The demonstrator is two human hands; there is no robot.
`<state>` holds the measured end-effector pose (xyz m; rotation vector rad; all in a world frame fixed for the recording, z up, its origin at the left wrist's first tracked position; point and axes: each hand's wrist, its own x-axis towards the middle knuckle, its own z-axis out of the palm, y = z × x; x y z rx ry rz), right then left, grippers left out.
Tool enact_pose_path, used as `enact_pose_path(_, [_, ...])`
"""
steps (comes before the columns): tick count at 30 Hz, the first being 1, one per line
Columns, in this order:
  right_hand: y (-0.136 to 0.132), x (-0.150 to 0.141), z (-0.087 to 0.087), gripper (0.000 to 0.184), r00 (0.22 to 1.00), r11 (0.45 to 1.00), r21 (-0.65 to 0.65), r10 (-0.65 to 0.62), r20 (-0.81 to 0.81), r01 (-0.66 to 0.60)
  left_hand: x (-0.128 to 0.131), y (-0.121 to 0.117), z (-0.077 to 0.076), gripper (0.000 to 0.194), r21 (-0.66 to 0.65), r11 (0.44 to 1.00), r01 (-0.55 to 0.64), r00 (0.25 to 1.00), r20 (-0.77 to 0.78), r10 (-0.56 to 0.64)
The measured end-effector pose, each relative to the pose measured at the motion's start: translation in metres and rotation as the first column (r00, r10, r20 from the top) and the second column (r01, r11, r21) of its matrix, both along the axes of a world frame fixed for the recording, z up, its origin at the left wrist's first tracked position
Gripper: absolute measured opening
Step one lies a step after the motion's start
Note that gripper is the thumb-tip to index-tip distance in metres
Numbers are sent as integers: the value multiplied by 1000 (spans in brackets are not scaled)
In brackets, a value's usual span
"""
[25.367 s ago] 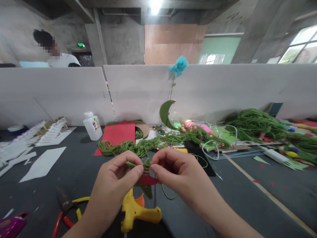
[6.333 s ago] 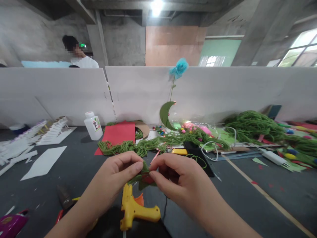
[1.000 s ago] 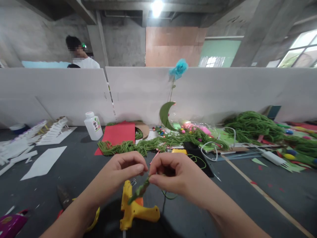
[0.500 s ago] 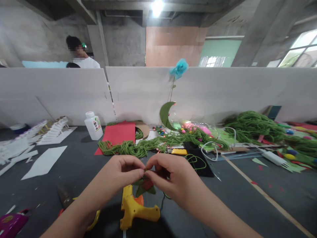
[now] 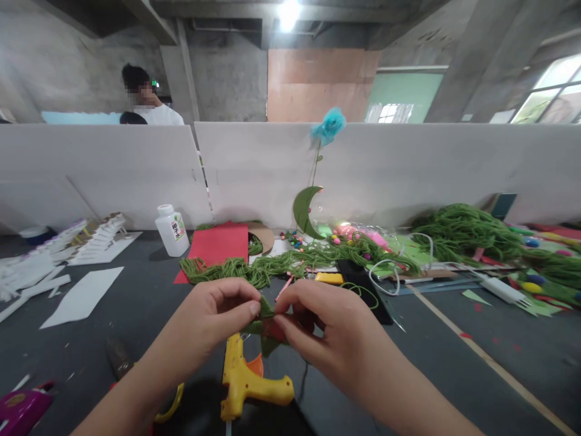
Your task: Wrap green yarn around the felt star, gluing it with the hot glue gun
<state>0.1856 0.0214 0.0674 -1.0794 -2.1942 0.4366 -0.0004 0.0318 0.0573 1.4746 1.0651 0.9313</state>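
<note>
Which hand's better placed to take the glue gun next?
Probably the right hand: the glue gun points its handle that way. That hand and the left hand both pinch the green piece.

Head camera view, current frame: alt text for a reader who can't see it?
Two bare hands, left and right, pinch a small green-and-red piece above a dark table. A yellow glue gun lies below; green yarn and a white bottle are behind.
</note>
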Motion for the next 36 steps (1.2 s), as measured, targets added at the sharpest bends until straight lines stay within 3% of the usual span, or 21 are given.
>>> enact_pose_path(5, [2,1,5,8,999,991,-137,-4,-41,-2,0,-2,0,9,54,998,22,1000,-22,-21])
enact_pose_path(10, [6,-2,4,13,993,944,-326,5,-117,-43,0,-2,0,9,74,997,31,998,-60,-26])
enact_pose_path(18, [7,-8,2,9,904,940,-328,-220,-366,96,7,-1,-4,26,133,990,-53,992,118,37])
enact_pose_path(22, [4,-16,-1,9,896,932,-347,-235,-376,99,15,-6,-12,15,14,986,-167,971,176,162])
enact_pose_path(25, [3,-12,2,8,899,904,-428,-182,-397,-7,14,-5,-14,16,-86,985,-151,954,249,168])
enact_pose_path(30, [8,1,10,8,880,816,-512,-7,-475,-270,11,-1,-14,11,-156,986,50,929,371,12])
enact_pose_path(34, [13,2,5,7,843,773,-538,-6,-537,-337,11,-1,-15,10,-224,962,153,883,469,-31])
enact_pose_path(36, [16,1,0,10,790,709,-555,5,-613,-435,11,-2,-15,10,-244,948,204,859,510,-54])
